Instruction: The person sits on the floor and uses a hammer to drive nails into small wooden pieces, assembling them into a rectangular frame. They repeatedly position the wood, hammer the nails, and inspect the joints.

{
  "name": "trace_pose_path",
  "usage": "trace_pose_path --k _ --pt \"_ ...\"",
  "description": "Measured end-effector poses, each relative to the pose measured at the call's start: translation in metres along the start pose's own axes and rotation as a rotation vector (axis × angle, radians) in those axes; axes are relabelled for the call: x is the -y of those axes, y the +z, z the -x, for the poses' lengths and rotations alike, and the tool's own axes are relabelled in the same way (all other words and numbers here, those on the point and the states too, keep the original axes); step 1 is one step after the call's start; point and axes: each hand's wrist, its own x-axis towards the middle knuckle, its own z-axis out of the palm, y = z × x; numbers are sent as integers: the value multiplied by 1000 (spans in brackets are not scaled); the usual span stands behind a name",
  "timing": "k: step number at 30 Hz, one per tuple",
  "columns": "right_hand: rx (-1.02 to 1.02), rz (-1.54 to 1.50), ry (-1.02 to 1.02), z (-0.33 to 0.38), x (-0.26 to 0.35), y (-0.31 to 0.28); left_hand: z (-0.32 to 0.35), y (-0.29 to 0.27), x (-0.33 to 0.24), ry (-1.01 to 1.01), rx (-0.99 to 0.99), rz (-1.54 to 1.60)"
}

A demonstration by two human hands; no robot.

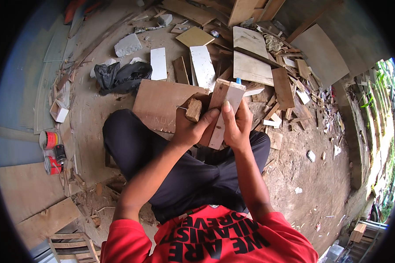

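The wooden strips (221,111) sit gripped in both hands, left hand (189,129) also clasping a wooden-handled tool (193,109), right hand (237,127) steadying; the fitting step seems underway, next needing firm alignment.

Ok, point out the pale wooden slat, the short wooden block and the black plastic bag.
pale wooden slat (224,101), head view, upper face
short wooden block (193,110), head view, cut end
black plastic bag (120,76), head view, crumpled middle
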Motion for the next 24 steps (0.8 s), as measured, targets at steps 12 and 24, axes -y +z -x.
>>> trace_pose_path --k 12,24 --pt "85 24 -152 11 7 -14 5 -5 0 35 133 24" --pt "70 -19 -144 26 -7 -24 9 0 7 -67 156 -99"
